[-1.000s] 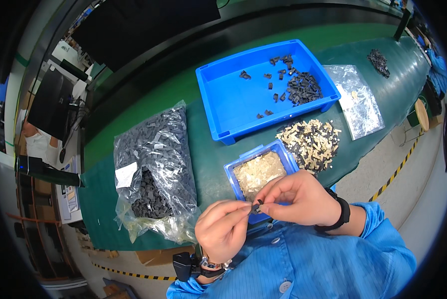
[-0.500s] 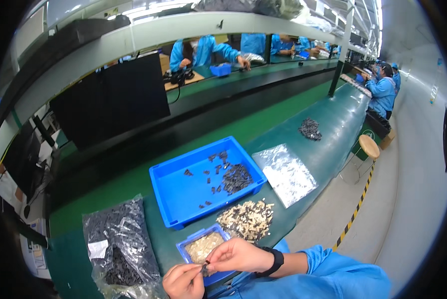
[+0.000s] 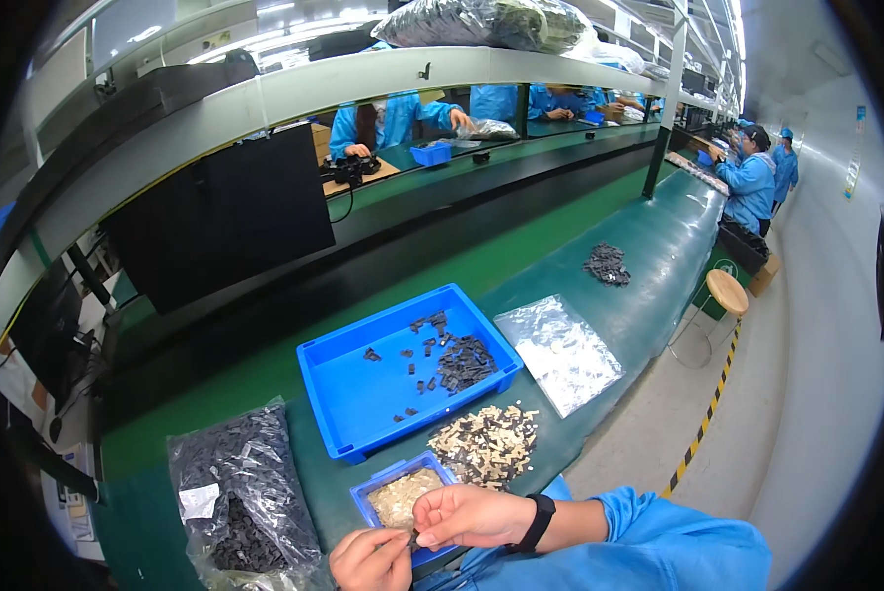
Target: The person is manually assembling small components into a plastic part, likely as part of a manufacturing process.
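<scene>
My left hand (image 3: 371, 560) and my right hand (image 3: 465, 515) meet at the bottom edge, fingertips pinched together on one small dark part (image 3: 412, 540). They hover over the near edge of a small blue tray (image 3: 363, 495) filled with pale flat pieces. My right wrist wears a black band (image 3: 538, 523). A loose pile of mixed pale and dark pieces (image 3: 488, 443) lies just right of the small tray. Behind it stands a large blue bin (image 3: 363, 394) holding several scattered black parts.
A clear bag of black parts (image 3: 240, 488) lies at left, an empty clear bag (image 3: 558, 353) at right, a small black pile (image 3: 608, 264) farther along the green bench. A stool (image 3: 727, 293) stands in the aisle. Other people in blue coats work beyond.
The view has tilted upward, so the bench, shelves and other workers now show and my hands sit at the bottom edge. Both hands still pinch the small part together.
</scene>
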Demonstrator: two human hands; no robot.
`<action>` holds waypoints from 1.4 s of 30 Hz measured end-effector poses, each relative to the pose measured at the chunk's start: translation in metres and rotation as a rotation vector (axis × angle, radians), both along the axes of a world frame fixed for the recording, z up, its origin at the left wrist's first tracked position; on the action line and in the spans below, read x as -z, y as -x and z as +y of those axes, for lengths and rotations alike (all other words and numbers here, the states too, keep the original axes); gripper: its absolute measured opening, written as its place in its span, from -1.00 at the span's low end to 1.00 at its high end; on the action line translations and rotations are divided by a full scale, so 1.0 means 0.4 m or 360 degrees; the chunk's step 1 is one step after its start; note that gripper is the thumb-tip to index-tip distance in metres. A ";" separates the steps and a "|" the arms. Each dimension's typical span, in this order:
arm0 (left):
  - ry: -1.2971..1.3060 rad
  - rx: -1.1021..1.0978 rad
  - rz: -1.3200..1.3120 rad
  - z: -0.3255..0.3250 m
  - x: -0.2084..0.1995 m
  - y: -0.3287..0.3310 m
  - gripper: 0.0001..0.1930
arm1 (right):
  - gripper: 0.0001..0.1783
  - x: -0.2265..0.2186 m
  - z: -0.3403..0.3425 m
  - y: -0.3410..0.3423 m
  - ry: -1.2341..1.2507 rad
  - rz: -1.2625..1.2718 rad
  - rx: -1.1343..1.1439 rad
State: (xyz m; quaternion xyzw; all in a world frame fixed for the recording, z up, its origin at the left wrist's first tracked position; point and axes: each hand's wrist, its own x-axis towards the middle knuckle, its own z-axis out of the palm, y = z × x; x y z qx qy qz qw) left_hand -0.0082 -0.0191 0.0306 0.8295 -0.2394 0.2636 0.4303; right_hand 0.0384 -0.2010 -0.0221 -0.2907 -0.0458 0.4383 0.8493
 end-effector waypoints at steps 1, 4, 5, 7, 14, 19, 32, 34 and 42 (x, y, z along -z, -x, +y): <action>-0.0009 -0.0008 -0.0001 0.001 0.002 0.000 -0.86 | -0.85 0.013 -0.001 0.002 -0.0108 0.0130 -0.0097; 0.0167 0.0064 0.0034 0.002 0.015 0.005 -0.87 | -0.88 0.018 0.007 0.013 -0.0274 0.0314 -0.0256; 0.0266 0.0053 0.0073 0.001 0.022 0.007 -0.87 | -0.87 0.012 0.011 0.017 -0.0189 0.0249 -0.0161; 0.0354 0.0027 0.0115 0.000 0.023 0.014 -0.87 | -0.88 -0.013 0.015 0.033 -0.0098 -0.0003 0.0122; 0.0367 -0.0001 0.0193 0.007 0.008 0.022 -0.89 | -0.77 -0.071 -0.004 0.028 0.0789 -0.1919 0.0492; 0.0374 -0.0104 0.0358 -0.001 0.009 0.033 -0.92 | -0.73 -0.105 0.013 0.025 0.1082 -0.2561 0.0680; 0.0343 -0.0352 0.0558 0.012 0.104 0.032 -0.41 | -0.75 -0.055 0.020 0.011 0.1193 -0.2507 0.0496; 0.0240 -0.0322 0.0505 0.017 0.110 0.032 -0.38 | -0.75 -0.053 0.018 0.013 0.1222 -0.2523 0.0425; -0.0347 -0.0536 0.0560 0.080 0.108 0.009 -0.37 | -0.69 -0.055 -0.050 -0.028 0.1558 -0.2071 0.0164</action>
